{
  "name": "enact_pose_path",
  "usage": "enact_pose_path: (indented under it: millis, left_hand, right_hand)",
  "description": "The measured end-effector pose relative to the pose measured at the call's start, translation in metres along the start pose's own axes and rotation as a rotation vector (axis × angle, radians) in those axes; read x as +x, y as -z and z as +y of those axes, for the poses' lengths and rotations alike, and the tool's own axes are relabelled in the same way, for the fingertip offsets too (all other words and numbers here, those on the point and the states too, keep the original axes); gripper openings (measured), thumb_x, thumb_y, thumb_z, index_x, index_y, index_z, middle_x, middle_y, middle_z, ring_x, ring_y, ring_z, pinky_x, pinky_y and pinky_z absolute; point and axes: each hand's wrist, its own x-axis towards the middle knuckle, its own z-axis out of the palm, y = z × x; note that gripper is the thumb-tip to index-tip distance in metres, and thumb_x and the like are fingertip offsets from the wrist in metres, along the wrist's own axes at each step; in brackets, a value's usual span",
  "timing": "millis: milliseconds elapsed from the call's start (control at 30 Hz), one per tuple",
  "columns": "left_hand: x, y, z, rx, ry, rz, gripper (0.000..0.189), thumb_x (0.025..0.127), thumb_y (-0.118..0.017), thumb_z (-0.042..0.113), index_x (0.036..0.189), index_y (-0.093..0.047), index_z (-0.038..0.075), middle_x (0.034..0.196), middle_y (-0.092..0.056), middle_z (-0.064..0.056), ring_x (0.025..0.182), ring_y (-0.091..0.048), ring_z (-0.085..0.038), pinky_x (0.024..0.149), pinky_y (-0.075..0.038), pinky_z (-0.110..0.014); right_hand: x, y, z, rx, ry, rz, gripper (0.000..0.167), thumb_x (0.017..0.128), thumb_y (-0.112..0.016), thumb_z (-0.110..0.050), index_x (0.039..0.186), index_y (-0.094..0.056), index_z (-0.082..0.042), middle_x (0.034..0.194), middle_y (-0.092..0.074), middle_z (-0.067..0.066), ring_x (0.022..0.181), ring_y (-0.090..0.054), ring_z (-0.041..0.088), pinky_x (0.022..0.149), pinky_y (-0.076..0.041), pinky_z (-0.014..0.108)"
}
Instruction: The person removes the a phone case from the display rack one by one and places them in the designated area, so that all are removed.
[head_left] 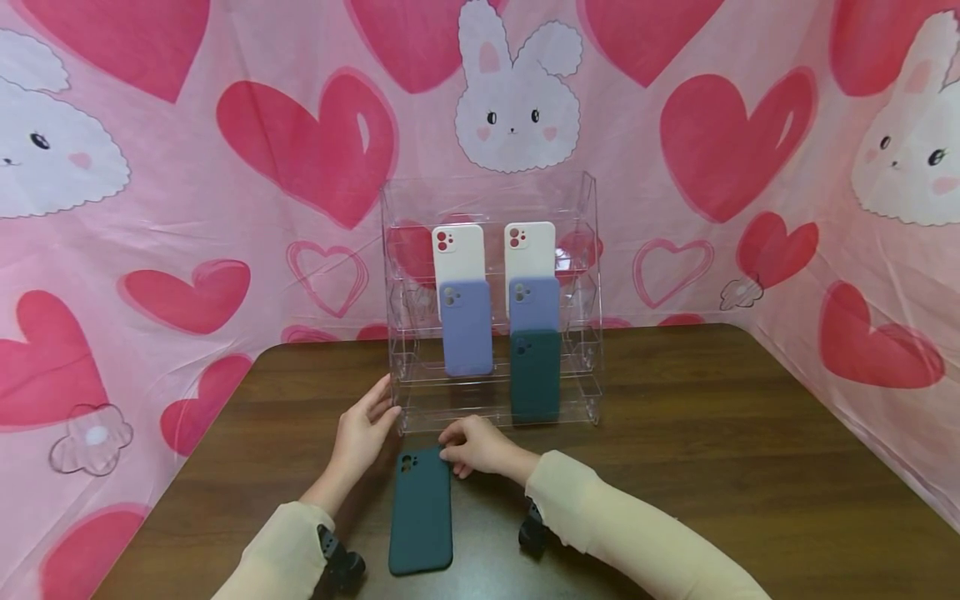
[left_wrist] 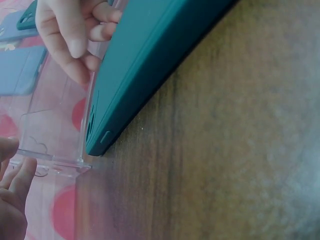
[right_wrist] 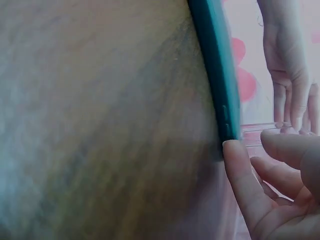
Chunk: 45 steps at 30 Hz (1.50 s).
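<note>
A dark green phone case [head_left: 421, 512] lies on the table in front of a clear acrylic tiered stand [head_left: 480, 417], camera cutout at the end toward the stand. My right hand [head_left: 480, 446] is at the case's far right corner; in the right wrist view a fingertip [right_wrist: 234, 150] touches its end, while the other fingers are apart from it. My left hand [head_left: 360, 433] touches the stand's lower left side with fingers extended. From the left wrist, the case [left_wrist: 135, 65] shows edge-on, with the left hand [left_wrist: 15, 200] beside the stand's edge.
On the stand, two white cases [head_left: 459, 254] stand in an upper tier, two lavender cases [head_left: 467, 329] below them, and one dark green case [head_left: 535, 375] at lower right. A pink heart-and-rabbit cloth [head_left: 525, 192] hangs behind the wooden table [head_left: 712, 450].
</note>
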Motion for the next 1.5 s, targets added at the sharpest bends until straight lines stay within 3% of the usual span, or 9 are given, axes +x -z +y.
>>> enact_pose_path:
  millis: [400, 767, 1100, 1233, 1333, 1500]
  left_hand:
    - [0.0, 0.0, -0.002, 0.002, 0.01, 0.002, 0.055, 0.084, -0.063, -0.004, 0.135, -0.046, 0.005, 0.127, -0.052, -0.019, 0.102, -0.059, -0.031, 0.081, -0.051, -0.034]
    - [0.0, 0.001, -0.001, 0.004, 0.036, 0.0, 0.055, 0.085, -0.063, -0.003, 0.136, -0.045, 0.006, 0.128, -0.051, -0.018, 0.103, -0.059, -0.031, 0.08, -0.051, -0.033]
    - [0.0, 0.0, -0.001, 0.004, 0.019, 0.002, 0.055, 0.084, -0.063, -0.004, 0.135, -0.046, 0.004, 0.126, -0.052, -0.02, 0.102, -0.059, -0.032, 0.08, -0.051, -0.034]
    - [0.0, 0.0, -0.001, 0.006, 0.022, 0.0, 0.055, 0.084, -0.063, -0.003, 0.136, -0.046, 0.005, 0.127, -0.052, -0.02, 0.103, -0.059, -0.032, 0.08, -0.051, -0.034]
    - [0.0, 0.0, -0.001, 0.007, 0.022, -0.001, 0.055, 0.084, -0.063, -0.003, 0.136, -0.046, 0.005, 0.127, -0.052, -0.019, 0.103, -0.059, -0.032, 0.08, -0.051, -0.034]
    - [0.001, 0.0, 0.0, 0.006, 0.025, -0.001, 0.055, 0.085, -0.063, -0.002, 0.136, -0.046, 0.005, 0.128, -0.052, -0.018, 0.103, -0.059, -0.03, 0.081, -0.05, -0.033]
  right_hand:
    - [-0.016, 0.026, -0.019, -0.065, 0.113, 0.009, 0.033, 0.086, -0.066, -0.014, 0.115, -0.06, 0.003, 0.089, -0.058, 0.001, 0.063, -0.061, 0.018, 0.054, -0.055, 0.031]
    - [-0.035, 0.063, -0.049, -0.061, 0.202, 0.085, 0.035, 0.086, -0.067, -0.017, 0.118, -0.06, -0.003, 0.095, -0.058, 0.005, 0.07, -0.06, 0.032, 0.058, -0.055, 0.039]
    - [-0.044, 0.094, -0.063, -0.082, 0.268, 0.163, 0.043, 0.085, -0.067, -0.016, 0.124, -0.055, -0.001, 0.105, -0.058, 0.016, 0.068, -0.062, 0.017, 0.061, -0.055, 0.035]
    - [-0.047, 0.106, -0.064, -0.092, 0.281, 0.214, 0.044, 0.085, -0.067, -0.015, 0.124, -0.055, 0.001, 0.104, -0.058, 0.016, 0.069, -0.062, 0.017, 0.059, -0.055, 0.031]
    - [-0.049, 0.115, -0.064, -0.088, 0.278, 0.244, 0.042, 0.086, -0.066, -0.014, 0.124, -0.055, 0.0, 0.104, -0.058, 0.014, 0.071, -0.063, 0.019, 0.06, -0.055, 0.031]
    - [-0.053, 0.129, -0.065, -0.047, 0.26, 0.274, 0.041, 0.088, -0.063, -0.011, 0.126, -0.052, 0.0, 0.108, -0.055, 0.019, 0.079, -0.062, 0.034, 0.063, -0.056, 0.034]
